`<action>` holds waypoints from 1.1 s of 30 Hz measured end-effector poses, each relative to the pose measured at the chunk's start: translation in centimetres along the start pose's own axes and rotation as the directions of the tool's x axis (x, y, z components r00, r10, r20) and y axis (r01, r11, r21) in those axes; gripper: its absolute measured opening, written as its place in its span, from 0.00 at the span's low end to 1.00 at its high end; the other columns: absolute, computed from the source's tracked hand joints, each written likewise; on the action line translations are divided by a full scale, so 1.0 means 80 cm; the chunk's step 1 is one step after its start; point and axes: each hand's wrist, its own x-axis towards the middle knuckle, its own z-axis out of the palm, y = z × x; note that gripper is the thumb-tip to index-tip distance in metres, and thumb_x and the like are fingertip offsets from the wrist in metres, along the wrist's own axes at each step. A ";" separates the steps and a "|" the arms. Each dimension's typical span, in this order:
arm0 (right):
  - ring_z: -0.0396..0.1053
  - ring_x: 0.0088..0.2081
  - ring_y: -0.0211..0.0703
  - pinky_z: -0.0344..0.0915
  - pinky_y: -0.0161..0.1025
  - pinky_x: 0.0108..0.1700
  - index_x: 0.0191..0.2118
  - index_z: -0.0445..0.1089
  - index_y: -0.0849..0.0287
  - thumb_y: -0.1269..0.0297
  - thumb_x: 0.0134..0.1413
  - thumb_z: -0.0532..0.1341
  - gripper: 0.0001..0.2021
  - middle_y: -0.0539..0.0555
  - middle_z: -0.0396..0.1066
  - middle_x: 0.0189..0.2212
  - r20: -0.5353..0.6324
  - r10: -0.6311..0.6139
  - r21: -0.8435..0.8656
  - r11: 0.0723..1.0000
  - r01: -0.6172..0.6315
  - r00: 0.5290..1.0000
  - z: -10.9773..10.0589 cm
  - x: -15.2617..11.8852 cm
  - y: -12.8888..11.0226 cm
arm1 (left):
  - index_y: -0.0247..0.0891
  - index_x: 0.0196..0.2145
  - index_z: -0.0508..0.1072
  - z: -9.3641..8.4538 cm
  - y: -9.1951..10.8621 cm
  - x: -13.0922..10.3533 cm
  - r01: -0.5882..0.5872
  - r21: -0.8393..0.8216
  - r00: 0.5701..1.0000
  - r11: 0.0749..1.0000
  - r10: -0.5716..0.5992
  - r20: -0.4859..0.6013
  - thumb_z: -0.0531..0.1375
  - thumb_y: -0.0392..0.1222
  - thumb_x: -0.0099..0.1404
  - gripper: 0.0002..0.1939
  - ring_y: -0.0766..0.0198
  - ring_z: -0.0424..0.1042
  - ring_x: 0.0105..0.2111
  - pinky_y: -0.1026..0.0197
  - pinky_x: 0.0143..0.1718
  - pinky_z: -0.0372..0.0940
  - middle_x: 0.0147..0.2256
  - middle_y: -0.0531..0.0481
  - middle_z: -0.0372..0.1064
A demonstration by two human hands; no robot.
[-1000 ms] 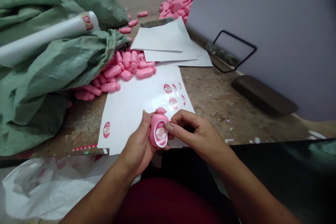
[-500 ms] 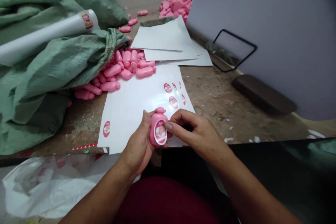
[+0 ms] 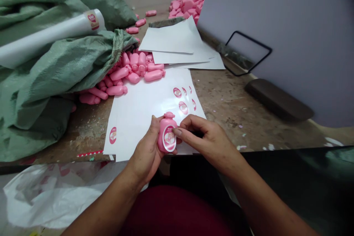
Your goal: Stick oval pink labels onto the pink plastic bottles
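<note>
My left hand [image 3: 148, 149] is wrapped round a small pink bottle [image 3: 163, 125], its neck pointing away from me. On the bottle's front lies an oval pink-and-white sticker [image 3: 169, 141]. My right hand [image 3: 206, 136] is closed in a pinch, thumb tip at the sticker's upper right edge; the fingers behind are partly hidden. Under and beyond the hands lies a white sticker sheet [image 3: 138, 118], with several oval stickers on its right side and one at its lower left.
Many pink bottles [image 3: 134, 62] spill from a green sack [image 3: 72, 59] at left. A white roll [image 3: 52, 37] rests on the sack. White sheets [image 3: 171, 40] lie farther back, near more pink bottles [image 3: 190, 2]. At right are a black wire frame [image 3: 249, 40] and a dark oblong case [image 3: 279, 99].
Almost nothing differs. Both hands keep the same hold on the bottle and sticker, and the whole view has shifted very slightly.
</note>
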 end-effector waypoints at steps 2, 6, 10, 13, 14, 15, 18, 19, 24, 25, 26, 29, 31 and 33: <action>0.65 0.27 0.40 0.61 0.38 0.31 0.28 0.70 0.55 0.51 0.57 0.63 0.14 0.49 0.71 0.24 0.002 0.013 0.005 1.000 -0.013 1.000 0.000 0.000 0.000 | 0.38 0.50 0.73 0.000 0.000 0.000 -0.004 0.003 1.000 1.000 0.004 0.003 0.58 0.64 0.66 0.28 0.58 0.75 0.41 0.60 0.38 0.71 0.38 0.46 0.74; 0.65 0.28 0.41 0.60 0.39 0.32 0.28 0.70 0.55 0.51 0.55 0.63 0.14 0.49 0.71 0.24 0.002 0.050 0.007 0.999 -0.050 0.999 0.001 0.000 0.000 | 0.39 0.51 0.73 0.001 -0.001 0.000 -0.009 0.011 1.000 1.000 0.009 0.003 0.56 0.63 0.68 0.27 0.59 0.75 0.41 0.61 0.38 0.71 0.39 0.46 0.74; 0.66 0.28 0.41 0.60 0.39 0.32 0.28 0.70 0.55 0.50 0.55 0.62 0.14 0.49 0.71 0.24 0.004 0.047 0.017 0.999 -0.048 0.999 0.002 0.002 0.003 | 0.39 0.52 0.73 0.001 -0.001 0.000 -0.007 0.008 1.000 1.000 0.007 -0.005 0.57 0.63 0.68 0.27 0.59 0.75 0.41 0.61 0.38 0.71 0.39 0.46 0.74; 0.65 0.28 0.40 0.60 0.38 0.31 0.27 0.70 0.55 0.50 0.55 0.62 0.14 0.49 0.70 0.24 0.001 0.044 0.020 0.999 -0.044 0.999 0.003 0.003 0.005 | 0.39 0.52 0.72 0.001 -0.002 0.000 -0.006 0.012 1.000 1.000 0.006 -0.014 0.58 0.63 0.67 0.27 0.58 0.75 0.42 0.61 0.38 0.70 0.40 0.45 0.74; 0.65 0.28 0.40 0.60 0.38 0.31 0.27 0.69 0.55 0.50 0.55 0.62 0.14 0.49 0.70 0.24 0.001 0.045 0.019 0.999 -0.045 0.999 0.003 0.003 0.005 | 0.39 0.52 0.72 0.000 -0.002 0.000 -0.007 0.016 1.000 1.000 0.008 -0.018 0.58 0.63 0.67 0.27 0.58 0.74 0.42 0.61 0.37 0.70 0.41 0.44 0.73; 0.65 0.27 0.40 0.59 0.38 0.31 0.27 0.69 0.55 0.50 0.56 0.62 0.15 0.49 0.70 0.24 -0.001 0.044 0.015 0.999 -0.044 0.999 0.004 0.003 0.005 | 0.39 0.52 0.72 0.000 -0.002 -0.001 -0.011 0.024 1.000 1.000 0.011 -0.019 0.58 0.63 0.67 0.27 0.57 0.74 0.43 0.62 0.36 0.70 0.42 0.44 0.73; 0.64 0.27 0.40 0.58 0.38 0.31 0.27 0.69 0.54 0.49 0.56 0.62 0.15 0.48 0.69 0.23 -0.024 0.033 -0.023 0.999 -0.033 0.999 0.005 0.002 0.003 | 0.41 0.51 0.72 0.000 -0.001 -0.003 -0.019 0.081 1.000 0.997 0.021 -0.020 0.63 0.57 0.66 0.22 0.61 0.73 0.41 0.65 0.33 0.67 0.43 0.46 0.72; 0.65 0.26 0.41 0.58 0.38 0.31 0.27 0.69 0.54 0.50 0.56 0.61 0.14 0.48 0.69 0.22 -0.035 0.024 -0.054 0.998 -0.026 0.999 0.005 0.001 0.002 | 0.42 0.51 0.72 0.001 0.000 -0.004 -0.018 0.105 1.000 0.994 0.020 -0.022 0.65 0.53 0.64 0.21 0.63 0.72 0.39 0.65 0.33 0.67 0.43 0.47 0.71; 0.65 0.25 0.42 0.56 0.42 0.35 0.29 0.71 0.54 0.53 0.57 0.62 0.11 0.49 0.72 0.23 -0.160 -0.125 -0.321 0.945 0.068 0.979 0.001 -0.004 0.001 | 0.42 0.53 0.69 0.002 0.003 -0.008 0.015 0.146 1.000 0.989 -0.016 0.009 0.69 0.43 0.60 0.25 0.65 0.72 0.37 0.64 0.35 0.68 0.46 0.47 0.69; 0.65 0.25 0.42 0.56 0.42 0.36 0.29 0.71 0.54 0.53 0.58 0.62 0.12 0.49 0.72 0.23 -0.192 -0.149 -0.351 0.934 0.074 0.970 0.000 -0.005 0.001 | 0.41 0.54 0.68 0.002 0.003 -0.008 0.023 0.145 0.999 0.989 -0.026 0.020 0.69 0.42 0.61 0.25 0.64 0.73 0.38 0.63 0.35 0.68 0.47 0.46 0.69; 0.65 0.26 0.42 0.56 0.42 0.36 0.30 0.71 0.54 0.53 0.58 0.61 0.12 0.50 0.72 0.23 -0.222 -0.157 -0.352 0.933 0.071 0.962 -0.001 -0.005 0.000 | 0.41 0.54 0.68 0.001 0.003 -0.009 0.031 0.143 0.999 0.989 -0.035 0.028 0.69 0.42 0.60 0.25 0.62 0.73 0.39 0.63 0.35 0.68 0.48 0.45 0.69; 0.65 0.27 0.42 0.57 0.40 0.33 0.34 0.71 0.53 0.51 0.56 0.63 0.11 0.49 0.70 0.25 -0.229 -0.093 -0.183 0.982 0.051 0.969 0.001 -0.003 -0.002 | 0.41 0.55 0.67 -0.003 0.002 -0.010 0.039 0.152 0.997 0.988 -0.048 0.054 0.69 0.38 0.59 0.28 0.61 0.73 0.42 0.62 0.37 0.69 0.48 0.45 0.70; 0.64 0.27 0.41 0.57 0.39 0.32 0.37 0.69 0.52 0.51 0.51 0.66 0.13 0.47 0.68 0.24 -0.174 -0.033 -0.015 0.999 0.031 0.984 0.007 0.001 -0.004 | 0.42 0.55 0.67 -0.005 0.001 -0.011 0.028 0.176 0.995 0.984 -0.043 0.085 0.69 0.36 0.58 0.28 0.62 0.72 0.43 0.63 0.38 0.69 0.48 0.46 0.69; 0.62 0.26 0.40 0.57 0.38 0.31 0.37 0.67 0.52 0.52 0.47 0.68 0.15 0.45 0.64 0.23 -0.135 0.008 0.113 0.994 0.007 0.991 0.014 0.006 -0.004 | 0.43 0.56 0.67 -0.006 0.001 -0.012 0.030 0.208 0.992 0.978 -0.055 0.117 0.69 0.33 0.57 0.30 0.62 0.72 0.44 0.63 0.40 0.69 0.49 0.47 0.69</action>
